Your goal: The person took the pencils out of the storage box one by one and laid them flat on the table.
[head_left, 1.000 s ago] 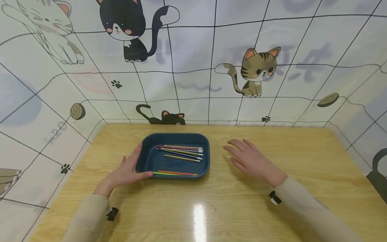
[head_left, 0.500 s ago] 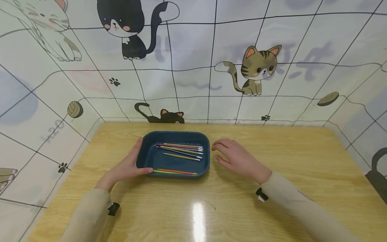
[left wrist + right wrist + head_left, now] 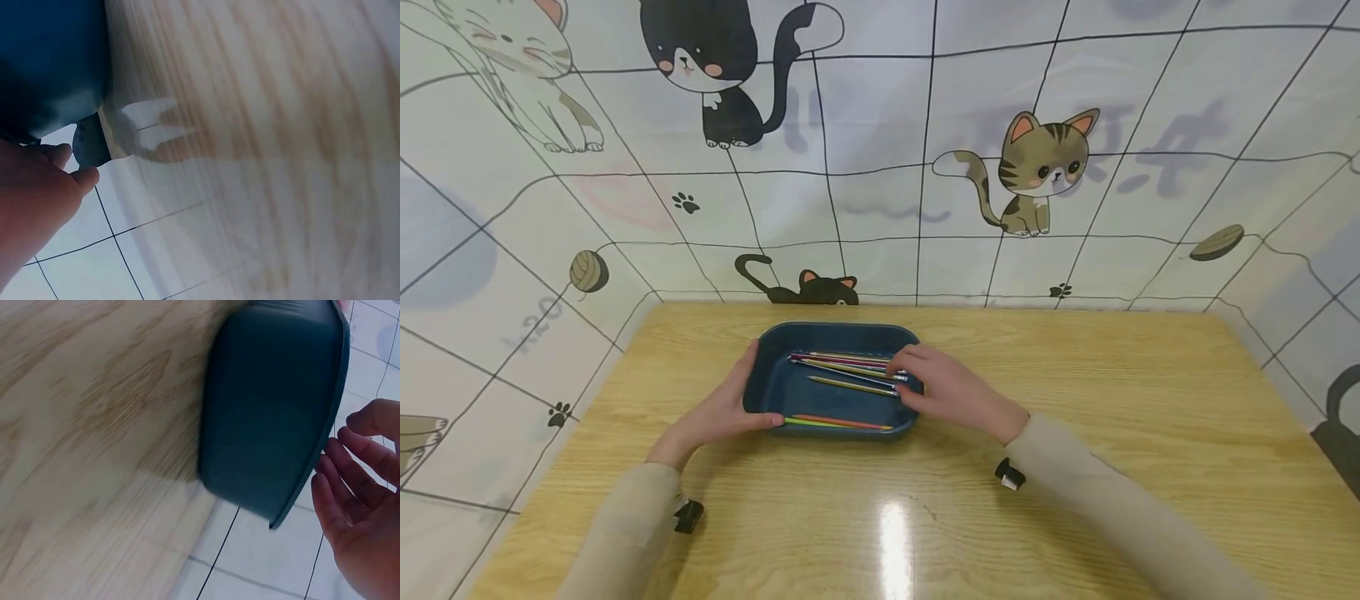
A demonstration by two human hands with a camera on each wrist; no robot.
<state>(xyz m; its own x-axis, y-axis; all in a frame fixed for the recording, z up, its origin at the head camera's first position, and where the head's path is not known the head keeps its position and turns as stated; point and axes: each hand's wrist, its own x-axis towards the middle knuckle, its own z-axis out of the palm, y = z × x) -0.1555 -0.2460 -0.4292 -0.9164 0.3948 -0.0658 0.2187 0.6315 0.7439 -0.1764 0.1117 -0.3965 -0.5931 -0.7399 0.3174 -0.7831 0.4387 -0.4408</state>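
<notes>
A dark blue tray (image 3: 835,404) stands on the table with several pencils (image 3: 842,363) inside, their eraser ends pointing right. An orange stick (image 3: 844,422) and a green stick (image 3: 805,422) lie along its near wall. My left hand (image 3: 718,412) holds the tray's left end, thumb on the near rim corner and fingers along the far left side. Over the right rim reaches my right hand (image 3: 951,387), its bent fingers and thumb apart around the eraser ends. In the right wrist view this hand (image 3: 362,494) shows no pencil held; the tray wall hides the pencils there.
The light wooden table (image 3: 1075,375) extends on both sides and in front of the tray. Behind it rises a white backdrop (image 3: 880,208) with cartoon cats and grid lines. A dark cuff piece (image 3: 1011,474) hangs below the right sleeve.
My right hand has moved left from beside the tray to over its right end, at the eraser ends. My left hand stays at the tray's left end; the tray has barely shifted.
</notes>
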